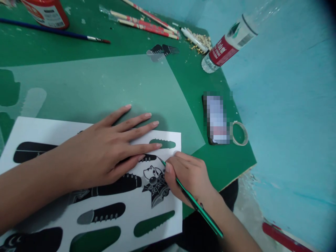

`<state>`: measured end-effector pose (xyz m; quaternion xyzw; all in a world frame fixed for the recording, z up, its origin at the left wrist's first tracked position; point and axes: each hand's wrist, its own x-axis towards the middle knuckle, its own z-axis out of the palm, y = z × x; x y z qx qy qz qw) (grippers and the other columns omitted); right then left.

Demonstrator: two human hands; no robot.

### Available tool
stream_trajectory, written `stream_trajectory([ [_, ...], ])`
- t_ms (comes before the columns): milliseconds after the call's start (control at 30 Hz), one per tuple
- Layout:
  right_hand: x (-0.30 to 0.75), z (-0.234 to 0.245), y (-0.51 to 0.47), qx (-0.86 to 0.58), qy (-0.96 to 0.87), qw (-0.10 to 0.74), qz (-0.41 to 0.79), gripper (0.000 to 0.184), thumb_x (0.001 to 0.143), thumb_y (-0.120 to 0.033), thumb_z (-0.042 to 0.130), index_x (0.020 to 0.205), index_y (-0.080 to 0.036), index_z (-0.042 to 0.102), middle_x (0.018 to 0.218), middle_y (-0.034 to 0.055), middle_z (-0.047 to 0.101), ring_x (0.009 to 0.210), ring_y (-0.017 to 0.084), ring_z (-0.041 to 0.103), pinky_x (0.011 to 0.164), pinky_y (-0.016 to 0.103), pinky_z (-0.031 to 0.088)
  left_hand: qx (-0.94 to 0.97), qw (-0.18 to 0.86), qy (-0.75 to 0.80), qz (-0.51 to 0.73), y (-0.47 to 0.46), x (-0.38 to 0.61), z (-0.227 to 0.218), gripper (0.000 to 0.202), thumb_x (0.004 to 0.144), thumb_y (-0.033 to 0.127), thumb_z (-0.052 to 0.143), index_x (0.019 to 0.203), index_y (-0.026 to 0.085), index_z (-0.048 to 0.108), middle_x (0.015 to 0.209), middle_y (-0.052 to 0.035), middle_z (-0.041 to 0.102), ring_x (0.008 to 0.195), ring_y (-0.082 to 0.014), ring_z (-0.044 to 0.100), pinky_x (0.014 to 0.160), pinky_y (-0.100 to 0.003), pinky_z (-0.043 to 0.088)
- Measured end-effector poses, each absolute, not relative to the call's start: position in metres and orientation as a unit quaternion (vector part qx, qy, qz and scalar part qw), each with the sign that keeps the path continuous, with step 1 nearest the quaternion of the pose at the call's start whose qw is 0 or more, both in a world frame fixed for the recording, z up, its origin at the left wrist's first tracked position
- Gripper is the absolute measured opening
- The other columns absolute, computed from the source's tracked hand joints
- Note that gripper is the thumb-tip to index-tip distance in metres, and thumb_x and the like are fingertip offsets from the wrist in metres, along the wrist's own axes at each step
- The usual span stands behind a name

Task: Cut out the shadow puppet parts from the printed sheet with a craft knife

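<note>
Down at the near corner of the green table [223, 168], both hands are at work on a white printed sheet [136, 208], and it's close, careful stuff! The left hand [107, 147] lies palm-down with its fingers spread wide, gripping nothing, simply resting across the paper, its fingertips reaching over the upper edge. Over on the other side, the right hand [190, 175] is curled tight, pen-fashion, around a slim green tool [199, 208], and look at that thin point: right at the rounded end of a small black printed shape [151, 157], just beside the left thumb! Below the tip sits a printed figure [154, 178] in black and grey, partly behind the right hand's fingers. Green shows through several openings [154, 222] in the sheet, and its upper part lies over a translucent sheet [105, 84]. Out wide, a phone [216, 120] with a blurred-out screen lies near a roll of tape [246, 133] by the table's edge. Up top, a bottle [223, 52] with a red label stands next to a white pen [194, 39], some red-wrapped sticks [147, 28] lie further left, and a blue paintbrush [52, 30] lies before a red container [49, 15].
</note>
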<state>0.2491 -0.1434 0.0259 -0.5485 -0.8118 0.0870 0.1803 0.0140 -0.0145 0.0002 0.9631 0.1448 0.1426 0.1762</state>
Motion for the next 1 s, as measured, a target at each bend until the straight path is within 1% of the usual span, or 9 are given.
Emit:
stream_trajectory([
  [333, 0.246, 0.025, -0.145, -0.555, -0.807, 0.185, 0.081, 0.036, 0.106, -0.012, 0.043, 0.072, -0.022, 0.05, 0.062, -0.0017, 0.05, 0.061, 0.015, 0.046, 0.058, 0.03, 0.04, 0.96, 0.19, 0.156, 0.136, -0.015, 0.014, 0.001, 0.044, 0.111, 0.044, 0.044, 0.153, 0.045, 0.056, 0.174, 0.0083, 0.04, 0.164, -0.0275, 0.033, 0.137, -0.058, 0.012],
  [500, 0.24, 0.033, -0.148, -0.596, -0.774, 0.165, 0.139, 0.036, 0.108, -0.015, 0.043, 0.072, -0.023, 0.045, 0.063, -0.0032, 0.044, 0.058, 0.013, 0.045, 0.055, 0.03, 0.034, 0.962, 0.182, 0.152, 0.137, -0.016, 0.014, 0.0, 0.044, 0.112, 0.042, 0.043, 0.153, 0.044, 0.055, 0.175, 0.0045, 0.039, 0.165, -0.0276, 0.031, 0.137, -0.059, 0.012],
  [600, 0.238, 0.037, -0.146, -0.611, -0.759, 0.145, 0.17, 0.035, 0.108, -0.017, 0.042, 0.074, -0.023, 0.043, 0.065, -0.0026, 0.048, 0.057, 0.013, 0.048, 0.056, 0.03, 0.032, 0.956, 0.182, 0.174, 0.148, -0.022, 0.015, 0.001, 0.043, 0.112, 0.042, 0.044, 0.153, 0.043, 0.056, 0.175, 0.002, 0.04, 0.164, -0.0288, 0.033, 0.136, -0.06, 0.013],
  [667, 0.238, 0.039, -0.143, -0.619, -0.756, 0.136, 0.165, 0.034, 0.109, -0.019, 0.042, 0.075, -0.023, 0.044, 0.065, -0.0018, 0.052, 0.057, 0.013, 0.05, 0.056, 0.031, 0.031, 0.956, 0.164, 0.187, 0.156, -0.027, 0.016, 0.004, 0.043, 0.111, 0.04, 0.045, 0.152, 0.039, 0.057, 0.173, -0.0017, 0.044, 0.163, -0.031, 0.036, 0.135, -0.064, 0.016],
  [700, 0.239, 0.039, -0.142, -0.621, -0.756, 0.134, 0.159, 0.035, 0.109, -0.021, 0.041, 0.075, -0.023, 0.044, 0.064, -0.0016, 0.052, 0.057, 0.013, 0.05, 0.056, 0.031, 0.03, 0.957, 0.153, 0.188, 0.163, -0.029, 0.017, 0.006, 0.042, 0.111, 0.039, 0.046, 0.15, 0.036, 0.06, 0.17, -0.0042, 0.049, 0.161, -0.032, 0.039, 0.134, -0.065, 0.018],
  [800, 0.238, 0.038, -0.14, -0.625, -0.755, 0.133, 0.148, 0.036, 0.111, -0.024, 0.039, 0.075, -0.023, 0.042, 0.064, -0.0018, 0.052, 0.056, 0.013, 0.05, 0.055, 0.03, 0.029, 0.957, 0.133, 0.18, 0.186, -0.033, 0.019, 0.009, 0.037, 0.108, 0.039, 0.053, 0.139, 0.024, 0.068, 0.159, -0.0093, 0.061, 0.157, -0.0324, 0.046, 0.135, -0.062, 0.02],
  [867, 0.235, 0.037, -0.141, -0.627, -0.752, 0.142, 0.147, 0.036, 0.111, -0.024, 0.038, 0.076, -0.024, 0.041, 0.064, -0.0023, 0.051, 0.056, 0.013, 0.05, 0.056, 0.03, 0.03, 0.96, 0.138, 0.156, 0.188, -0.031, 0.019, 0.008, 0.039, 0.108, 0.038, 0.054, 0.141, 0.023, 0.067, 0.16, -0.0081, 0.06, 0.158, -0.0304, 0.044, 0.137, -0.058, 0.018],
  [933, 0.231, 0.036, -0.144, -0.638, -0.741, 0.155, 0.141, 0.036, 0.112, -0.024, 0.038, 0.076, -0.024, 0.04, 0.065, -0.0024, 0.051, 0.056, 0.013, 0.05, 0.057, 0.029, 0.031, 0.964, 0.147, 0.129, 0.178, -0.028, 0.019, 0.005, 0.044, 0.109, 0.037, 0.05, 0.152, 0.028, 0.059, 0.166, -0.0038, 0.054, 0.162, -0.0276, 0.037, 0.138, -0.054, 0.014],
  [1000, 0.226, 0.033, -0.148, -0.653, -0.727, 0.163, 0.133, 0.036, 0.111, -0.023, 0.039, 0.075, -0.024, 0.039, 0.066, -0.0023, 0.052, 0.055, 0.012, 0.05, 0.056, 0.029, 0.031, 0.965, 0.162, 0.122, 0.164, -0.025, 0.018, 0.001, 0.047, 0.111, 0.038, 0.047, 0.156, 0.034, 0.055, 0.169, 0.0012, 0.05, 0.164, -0.0259, 0.032, 0.138, -0.052, 0.012],
])
